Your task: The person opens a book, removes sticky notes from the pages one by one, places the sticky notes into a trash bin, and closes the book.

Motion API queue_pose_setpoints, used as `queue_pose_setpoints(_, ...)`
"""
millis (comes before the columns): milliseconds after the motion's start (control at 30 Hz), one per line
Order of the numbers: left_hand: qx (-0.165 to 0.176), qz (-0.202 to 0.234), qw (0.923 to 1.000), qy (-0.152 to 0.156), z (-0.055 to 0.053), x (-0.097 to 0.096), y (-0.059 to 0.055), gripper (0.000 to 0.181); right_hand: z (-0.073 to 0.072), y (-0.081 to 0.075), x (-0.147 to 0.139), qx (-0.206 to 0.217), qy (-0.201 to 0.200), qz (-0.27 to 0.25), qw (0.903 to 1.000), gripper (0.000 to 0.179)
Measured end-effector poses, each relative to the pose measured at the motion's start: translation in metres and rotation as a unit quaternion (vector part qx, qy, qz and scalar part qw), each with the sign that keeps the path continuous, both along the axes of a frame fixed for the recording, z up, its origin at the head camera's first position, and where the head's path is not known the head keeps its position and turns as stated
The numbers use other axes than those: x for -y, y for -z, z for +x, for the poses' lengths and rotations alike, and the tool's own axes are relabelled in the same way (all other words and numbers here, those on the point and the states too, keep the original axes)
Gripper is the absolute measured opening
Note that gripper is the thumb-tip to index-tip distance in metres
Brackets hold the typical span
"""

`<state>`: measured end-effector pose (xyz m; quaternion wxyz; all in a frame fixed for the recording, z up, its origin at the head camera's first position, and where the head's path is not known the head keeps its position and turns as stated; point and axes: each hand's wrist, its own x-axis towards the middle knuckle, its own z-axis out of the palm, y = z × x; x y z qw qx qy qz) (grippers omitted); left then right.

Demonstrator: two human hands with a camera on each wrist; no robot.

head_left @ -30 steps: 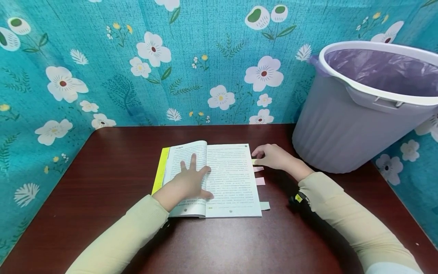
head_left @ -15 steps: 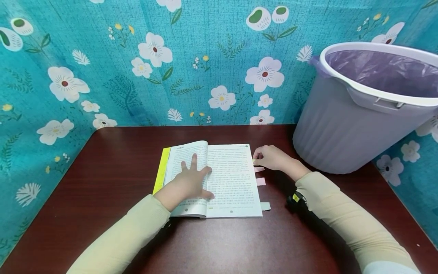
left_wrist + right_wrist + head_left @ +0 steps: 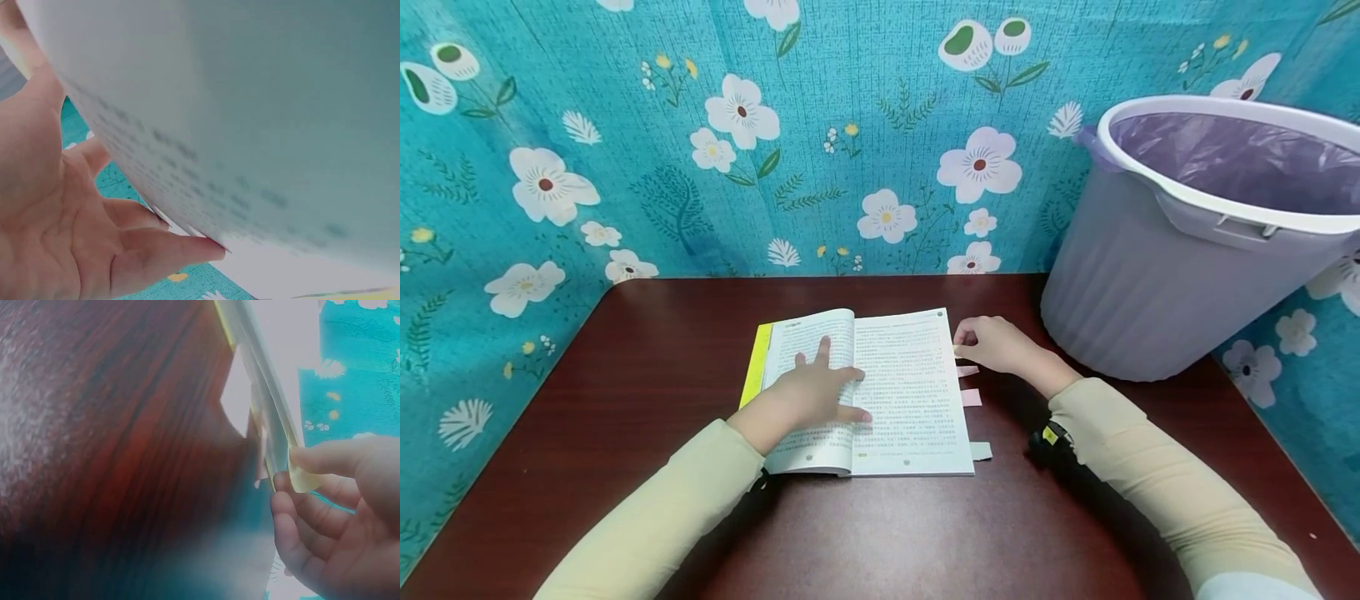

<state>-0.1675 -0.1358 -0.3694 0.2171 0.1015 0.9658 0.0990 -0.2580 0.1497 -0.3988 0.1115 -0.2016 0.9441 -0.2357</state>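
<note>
Printed white-paged paper book with a yellow left border [image 3: 913,433] lies with both pages facing up, between my hands. Behind it hangs a teal floral cloth [image 3: 820,196], and under it spreads a dark red-brown wood-grain table [image 3: 625,375]. At the far right stands a ribbed grey plastic bin with a white rim and purple liner [image 3: 1120,275]. Print fills both pages, too small to read from my head and blurred at my left wrist. My left hand [image 3: 805,396] rests on the left page, fingers spread wide, gripping nothing, thumb reaching past the fold; only the left wrist view shows its palm beside the curving paper. My right hand [image 3: 996,343] pinches at the right page's outer edge; the right wrist view alone clearly shows the curled yellow paper tab [image 3: 304,481] between thumb and finger. On my right wrist a black device [image 3: 1043,443] carries a yellow label, its mark illegible. Nearer, a pink paper tab [image 3: 971,397] and a pale green paper tab [image 3: 981,451] stick out.
</note>
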Motion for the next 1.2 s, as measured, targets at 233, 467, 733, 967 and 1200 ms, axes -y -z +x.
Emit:
queue_pose_setpoints(233, -0.022, -0.016, 0.9996, 0.004, -0.003, 0.003, -0.004, 0.073, 0.001, -0.005, -0.005, -0.001, -0.009, -0.046, 0.9989, 0.006)
queue_pose_setpoints(467, -0.101, -0.046, 0.9932, 0.036, -0.002, 0.005, -0.008, 0.066, 0.000, -0.011, -0.007, 0.058, -0.003, -0.135, 0.9892, 0.008)
queue_pose_setpoints(733, -0.244, -0.006, 0.9655, 0.090, -0.001, 0.009, -0.015, 0.033, 0.005, -0.022, 0.000, 0.163, 0.018, -0.265, 0.9503, 0.022)
queue_pose_setpoints(967, -0.262, 0.150, 0.9477, 0.103, -0.004, 0.012, -0.018, 0.021, 0.012, -0.030, 0.012, 0.198, 0.055, -0.316, 0.9264, 0.026)
queue_pose_setpoints(1200, -0.251, 0.218, 0.9385, 0.092, -0.005, 0.007, -0.021, 0.020, 0.018, -0.041, 0.027, 0.203, 0.068, -0.356, 0.9098, 0.024)
